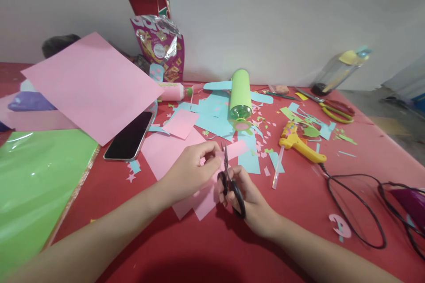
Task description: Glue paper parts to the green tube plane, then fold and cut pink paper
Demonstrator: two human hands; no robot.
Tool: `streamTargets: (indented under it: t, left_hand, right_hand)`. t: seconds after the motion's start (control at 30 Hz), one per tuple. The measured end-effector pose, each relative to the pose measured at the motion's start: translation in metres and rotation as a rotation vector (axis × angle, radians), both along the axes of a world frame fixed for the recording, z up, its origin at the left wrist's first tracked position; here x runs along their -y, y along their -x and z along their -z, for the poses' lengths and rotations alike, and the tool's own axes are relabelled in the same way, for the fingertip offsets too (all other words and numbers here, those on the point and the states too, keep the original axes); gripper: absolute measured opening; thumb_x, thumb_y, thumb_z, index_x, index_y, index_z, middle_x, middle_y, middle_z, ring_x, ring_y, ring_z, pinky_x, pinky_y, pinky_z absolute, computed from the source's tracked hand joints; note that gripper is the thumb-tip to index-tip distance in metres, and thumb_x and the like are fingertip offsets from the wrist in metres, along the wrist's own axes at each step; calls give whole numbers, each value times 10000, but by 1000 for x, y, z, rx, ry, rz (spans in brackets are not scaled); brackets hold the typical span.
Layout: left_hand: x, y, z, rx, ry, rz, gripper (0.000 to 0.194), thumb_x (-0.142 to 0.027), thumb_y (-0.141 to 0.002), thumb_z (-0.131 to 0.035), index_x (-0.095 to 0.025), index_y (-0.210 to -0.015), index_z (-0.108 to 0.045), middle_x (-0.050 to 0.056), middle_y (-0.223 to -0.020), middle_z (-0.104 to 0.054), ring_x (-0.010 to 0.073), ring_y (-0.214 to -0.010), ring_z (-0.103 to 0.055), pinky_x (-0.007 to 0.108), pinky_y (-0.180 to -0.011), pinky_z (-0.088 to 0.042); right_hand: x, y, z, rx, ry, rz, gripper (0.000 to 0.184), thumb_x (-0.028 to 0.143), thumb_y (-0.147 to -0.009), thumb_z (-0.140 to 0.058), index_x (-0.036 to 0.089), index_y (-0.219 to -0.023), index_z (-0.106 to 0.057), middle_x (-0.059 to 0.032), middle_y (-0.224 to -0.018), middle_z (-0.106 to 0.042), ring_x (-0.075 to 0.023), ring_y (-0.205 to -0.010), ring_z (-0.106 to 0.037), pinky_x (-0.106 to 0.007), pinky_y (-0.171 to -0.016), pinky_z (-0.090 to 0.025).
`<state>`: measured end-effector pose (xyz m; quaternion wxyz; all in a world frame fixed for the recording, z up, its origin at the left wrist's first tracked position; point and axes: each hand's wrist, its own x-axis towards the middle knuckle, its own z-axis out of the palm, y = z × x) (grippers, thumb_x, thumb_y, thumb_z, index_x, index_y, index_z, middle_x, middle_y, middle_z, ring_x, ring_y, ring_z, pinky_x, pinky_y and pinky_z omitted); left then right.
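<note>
My right hand (247, 199) grips a pair of black-handled scissors (237, 196), blades pointing up and away from me. Close beside it, my left hand (195, 166) pinches a small piece of pink paper (219, 154) at the scissor blades. How far the blades are parted is hard to make out. A pink strip (237, 149) shows just beyond the blades; whether it joins the held piece I cannot tell. Larger sheets of pink paper (159, 154) lie under my hands. A bottle wrapped in green paper (240, 90) lies on its side behind them, on blue paper pieces (215, 106).
On the right rest a yellow hot glue gun (302, 145) with a looping black cord (352, 181), and larger scissors (332, 108). Leftward are a phone (128, 137), a big pink sheet (94, 86) and a green sheet pack (40, 185). Paper scraps are scattered across the red table (186, 252).
</note>
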<state>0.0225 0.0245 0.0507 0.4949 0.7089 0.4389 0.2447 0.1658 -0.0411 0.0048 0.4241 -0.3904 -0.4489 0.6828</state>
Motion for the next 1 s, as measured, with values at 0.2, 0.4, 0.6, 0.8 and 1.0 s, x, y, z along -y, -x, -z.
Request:
streamTargets:
  t: [0.2,0.4,0.6,0.8,1.0]
  left_hand:
    - [-2,3,-3,-24,26,9,170,-207,-773,-380,-184,-607,-410,-52,-585,-394,104,-581,-401,217,-554,-337]
    - [-3,5,-6,-11,43,22,166,-170,-758,-400,-180,-593,-405,-61,-571,-382,92,-557,-374,204,-531,-312]
    - [-6,6,-7,8,78,43,173,-157,-736,-405,-175,-565,-399,-59,-560,-377,87,-542,-355,208,-517,-294]
    - [-9,9,-7,-25,179,39,203,-182,-722,-395,-183,-535,-318,-58,-532,-288,85,-495,-322,210,-463,-268]
    - [-9,10,-6,-25,209,73,176,-188,-714,-401,-182,-547,-349,-53,-550,-340,86,-508,-359,213,-473,-298]
  right_hand:
    - [-1,0,-1,24,-4,-2,285,402,-744,-550,238,-798,-323,55,-678,-441,-82,-560,-391,-230,-517,-301]
    - [-1,1,-1,50,6,16,224,277,-728,-548,233,-784,-336,67,-637,-428,-75,-546,-391,-220,-509,-308]
    - [-1,1,-1,71,21,27,203,164,-687,-518,227,-771,-345,76,-612,-430,-61,-508,-386,-199,-471,-302]
    - [-2,2,-1,110,12,54,212,129,-684,-509,224,-778,-345,91,-579,-414,-48,-464,-371,-186,-438,-287]
    - [-4,2,3,77,15,147,283,163,-666,-580,232,-760,-321,102,-572,-429,-44,-452,-402,-182,-433,-317]
